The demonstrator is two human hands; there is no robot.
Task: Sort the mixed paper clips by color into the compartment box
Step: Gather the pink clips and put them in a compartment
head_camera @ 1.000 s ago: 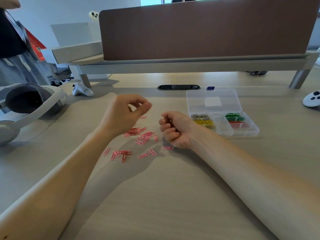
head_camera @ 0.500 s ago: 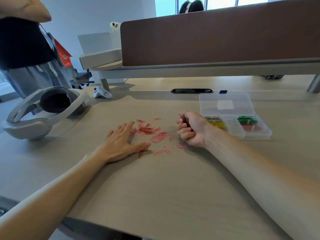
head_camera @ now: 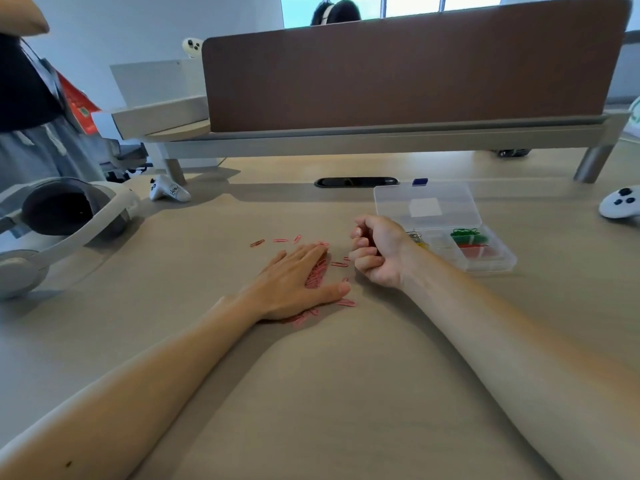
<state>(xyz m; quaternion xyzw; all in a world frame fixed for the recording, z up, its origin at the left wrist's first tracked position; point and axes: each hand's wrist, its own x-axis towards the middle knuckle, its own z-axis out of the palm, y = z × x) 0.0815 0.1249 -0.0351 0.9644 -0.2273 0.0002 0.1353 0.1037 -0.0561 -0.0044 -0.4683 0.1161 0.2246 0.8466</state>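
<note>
Pressing left hand [head_camera: 294,284] flat on pink clips [head_camera: 316,274], three strays upper-left; right hand [head_camera: 379,252] fisted, contents unseen; one compartment box [head_camera: 491,269].

Bright, even daylight enters from the windows [head_camera: 408,3] at 12 o'clock, which are blown out. The desk [head_camera: 346,393] carries soft, pale shadows beneath both forearms and a darker band under the brown partition [head_camera: 415,74]. Wide-angle distortion bows the edges at 3 and 9 o'clock. The pink paper clips [head_camera: 315,275] smear into a soft patch.
</note>
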